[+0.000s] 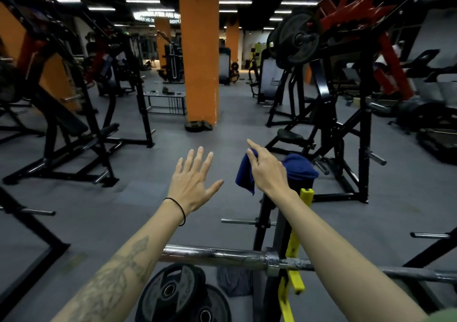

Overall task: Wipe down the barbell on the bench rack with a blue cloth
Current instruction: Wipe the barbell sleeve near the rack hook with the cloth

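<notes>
Step in hand: picking up the cloth; by my reading the wiping itself has not begun, since no cloth touches the bar.
Cloth: a dark blue fabric cloth (300, 167) is draped over the top of a black upright post just right of frame centre, with one corner lifted off to the left.
Right hand: the right hand (265, 169), at centre right of the frame, pinches that lifted corner between thumb and fingers, with the index finger pointing up and away; its grip is closed on the cloth.
Left hand: the left hand (191, 177), at frame centre, hovers with fingers spread and straight, its grip released, holding nothing and apart from the cloth.
Barbell: a long chrome steel barbell (222, 253) lies across the lower part of the frame, below both forearms, resting on a yellow-padded black rack hook (294, 276) at lower right.
Floor below: round black weight plates (181, 294) lie at the bottom centre, under the bar's sleeve end.
Next move: it likely calls for pulling the cloth free of the post, bunching it in the palm, and bringing it down and back to the bar.
</notes>
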Demonstrator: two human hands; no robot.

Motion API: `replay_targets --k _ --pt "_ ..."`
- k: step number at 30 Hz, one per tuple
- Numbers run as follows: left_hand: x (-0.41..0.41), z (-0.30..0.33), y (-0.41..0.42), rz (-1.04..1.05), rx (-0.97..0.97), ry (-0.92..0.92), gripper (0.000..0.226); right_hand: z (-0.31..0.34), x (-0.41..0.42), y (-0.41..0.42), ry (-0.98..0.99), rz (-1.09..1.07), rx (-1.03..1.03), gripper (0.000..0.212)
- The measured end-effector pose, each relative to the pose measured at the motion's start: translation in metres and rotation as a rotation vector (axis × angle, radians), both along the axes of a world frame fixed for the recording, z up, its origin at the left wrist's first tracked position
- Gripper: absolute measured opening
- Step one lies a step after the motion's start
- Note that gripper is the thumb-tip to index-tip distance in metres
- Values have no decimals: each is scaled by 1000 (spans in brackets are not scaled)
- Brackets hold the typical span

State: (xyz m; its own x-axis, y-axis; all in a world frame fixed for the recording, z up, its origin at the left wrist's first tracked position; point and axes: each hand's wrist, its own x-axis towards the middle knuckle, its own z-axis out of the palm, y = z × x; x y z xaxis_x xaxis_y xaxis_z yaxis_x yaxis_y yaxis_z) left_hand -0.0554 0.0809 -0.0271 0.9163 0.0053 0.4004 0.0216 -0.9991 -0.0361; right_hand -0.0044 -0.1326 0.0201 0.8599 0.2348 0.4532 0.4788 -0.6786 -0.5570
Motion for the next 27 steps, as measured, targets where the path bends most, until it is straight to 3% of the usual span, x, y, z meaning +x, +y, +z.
replay_targets --k 11,27 --pt "-20 -48 106 67 -7 161 113 -55 -7 98 118 40 -25 47" --pt "-58 -118 228 19 -135 279 116 -139 -67 221 252 102 -129 46"
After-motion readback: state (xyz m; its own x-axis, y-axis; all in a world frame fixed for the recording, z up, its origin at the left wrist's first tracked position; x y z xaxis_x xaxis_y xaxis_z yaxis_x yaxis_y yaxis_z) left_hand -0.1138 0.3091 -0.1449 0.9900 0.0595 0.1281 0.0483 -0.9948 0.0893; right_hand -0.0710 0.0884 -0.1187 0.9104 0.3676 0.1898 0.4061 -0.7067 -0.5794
